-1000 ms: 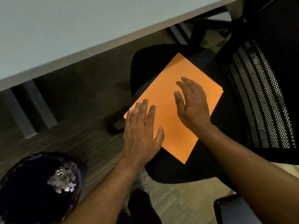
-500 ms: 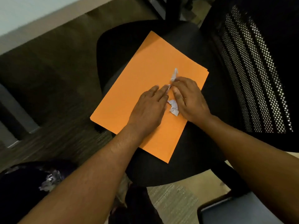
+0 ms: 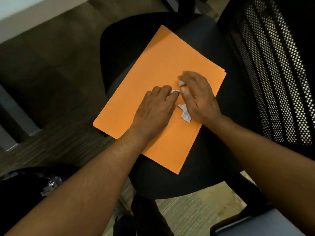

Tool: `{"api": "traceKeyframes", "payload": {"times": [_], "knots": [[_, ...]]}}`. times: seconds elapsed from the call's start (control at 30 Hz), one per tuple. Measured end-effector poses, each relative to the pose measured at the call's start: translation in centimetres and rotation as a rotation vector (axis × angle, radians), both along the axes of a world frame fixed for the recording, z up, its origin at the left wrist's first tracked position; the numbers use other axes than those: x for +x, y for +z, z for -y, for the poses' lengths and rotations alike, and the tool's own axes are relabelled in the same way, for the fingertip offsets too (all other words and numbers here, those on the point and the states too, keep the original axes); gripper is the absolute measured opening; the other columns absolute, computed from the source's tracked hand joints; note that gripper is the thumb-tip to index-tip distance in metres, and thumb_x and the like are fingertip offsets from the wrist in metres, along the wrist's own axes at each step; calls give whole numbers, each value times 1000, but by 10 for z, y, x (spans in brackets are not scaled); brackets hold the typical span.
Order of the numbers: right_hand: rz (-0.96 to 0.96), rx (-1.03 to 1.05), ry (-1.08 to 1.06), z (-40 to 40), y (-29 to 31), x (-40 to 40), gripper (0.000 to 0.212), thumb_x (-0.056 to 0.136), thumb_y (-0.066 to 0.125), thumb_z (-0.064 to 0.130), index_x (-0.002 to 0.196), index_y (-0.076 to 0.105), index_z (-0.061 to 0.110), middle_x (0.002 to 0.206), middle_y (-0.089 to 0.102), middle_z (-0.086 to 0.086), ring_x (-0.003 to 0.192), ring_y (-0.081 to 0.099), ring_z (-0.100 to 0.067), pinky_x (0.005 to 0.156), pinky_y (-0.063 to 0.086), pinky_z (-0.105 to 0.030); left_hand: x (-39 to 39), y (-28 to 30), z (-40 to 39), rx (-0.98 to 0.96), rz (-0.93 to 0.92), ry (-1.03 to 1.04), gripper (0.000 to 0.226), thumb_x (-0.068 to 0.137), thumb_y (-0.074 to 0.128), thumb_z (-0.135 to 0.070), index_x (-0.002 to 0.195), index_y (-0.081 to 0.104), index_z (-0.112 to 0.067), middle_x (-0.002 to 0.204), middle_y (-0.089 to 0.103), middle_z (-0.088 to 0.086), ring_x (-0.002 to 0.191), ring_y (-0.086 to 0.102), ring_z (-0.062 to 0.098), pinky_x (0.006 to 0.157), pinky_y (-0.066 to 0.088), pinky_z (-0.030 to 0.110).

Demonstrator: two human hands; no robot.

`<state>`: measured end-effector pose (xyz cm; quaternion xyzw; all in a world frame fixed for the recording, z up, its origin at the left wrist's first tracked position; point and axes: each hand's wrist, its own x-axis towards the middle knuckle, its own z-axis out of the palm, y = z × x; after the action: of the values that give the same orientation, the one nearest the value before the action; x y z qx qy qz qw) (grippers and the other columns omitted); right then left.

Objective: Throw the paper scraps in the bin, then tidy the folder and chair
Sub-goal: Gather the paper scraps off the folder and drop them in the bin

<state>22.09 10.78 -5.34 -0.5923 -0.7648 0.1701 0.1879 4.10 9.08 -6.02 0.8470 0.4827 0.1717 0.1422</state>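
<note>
dim carpeted floor (image 3: 56, 133) surrounds a black chair (image 3: 187, 181) with an orange folder (image 3: 153, 68) flat on its seat. both hands rest on the folder — the left hand (image 3: 153, 111) pinches a white scrap (image 3: 175, 91) at its fingertips, the right hand (image 3: 198, 97) curls around another. a third scrap (image 3: 185, 113) lies loose between them. a bin (image 3: 25, 189) with scraps inside sits at lower left.

Bare forearms, no sleeves, bare hands (image 3: 177, 103)
</note>
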Motion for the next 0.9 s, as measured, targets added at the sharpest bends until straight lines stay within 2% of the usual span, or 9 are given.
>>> {"api": "traceKeyframes", "payload": {"times": [0.1,0.17,0.27,0.33,0.4,0.5,0.67,0.77,0.9], "knots": [[102,64,81,22,-5,-11,45,97,42,45,124,58,12,134,54,-12,126,47,-25,102,38,-42,-12,-3,6,25,29,47,19,95,57,-11,112,62,-4,107,60,16,87,53,34,67,47,47],[214,103,122,31,-6,-17,40,96,45,43,115,60,11,126,57,-14,116,52,-28,93,41,-42,-21,-3,7,50,0,63,12,95,59,-13,102,62,-4,98,61,16,82,54,34,58,48,45],[285,166,151,34,-4,-23,34,99,48,36,90,61,6,94,60,-14,80,55,-31,63,45,-42,-35,-3,8,80,-99,112,17,96,61,-25,94,58,-9,88,59,11,73,56,29,43,36,32],[302,216,183,36,-3,-23,40,100,49,34,76,60,5,76,58,-13,61,53,-29,46,44,-40,-43,-4,9,64,-104,162,20,97,59,-31,92,54,-12,83,56,8,66,55,27,43,28,29],[306,242,190,37,-1,-23,45,99,51,35,67,60,4,65,57,-11,50,52,-27,36,43,-37,-46,-3,10,34,-78,202,23,98,56,-34,90,53,-12,79,56,7,61,54,27,46,28,30],[264,231,146,33,3,-25,50,99,52,34,61,59,2,58,56,-12,44,51,-28,36,44,-38,-48,4,10,38,-6,257,30,99,55,-34,83,56,-9,72,57,10,54,54,28,47,28,30],[6,258,68,25,15,-67,49,101,47,26,61,55,1,56,50,-11,43,43,-23,39,41,-35,-81,28,22,153,219,510,37,101,52,-28,71,54,-7,62,48,6,49,42,19,44,29,28],[-114,279,160,33,21,-123,49,102,43,28,62,53,2,56,46,-9,45,40,-20,42,34,-30,-121,34,44,143,266,679,37,102,50,-23,68,49,-11,62,39,-2,50,35,12,47,20,20],[-259,155,324,55,26,-203,48,101,46,33,68,58,1,59,53,-7,47,47,-21,43,38,-36,-180,34,94,100,290,874,38,101,53,-23,66,37,-20,60,37,-3,50,31,9,48,18,12]]}}
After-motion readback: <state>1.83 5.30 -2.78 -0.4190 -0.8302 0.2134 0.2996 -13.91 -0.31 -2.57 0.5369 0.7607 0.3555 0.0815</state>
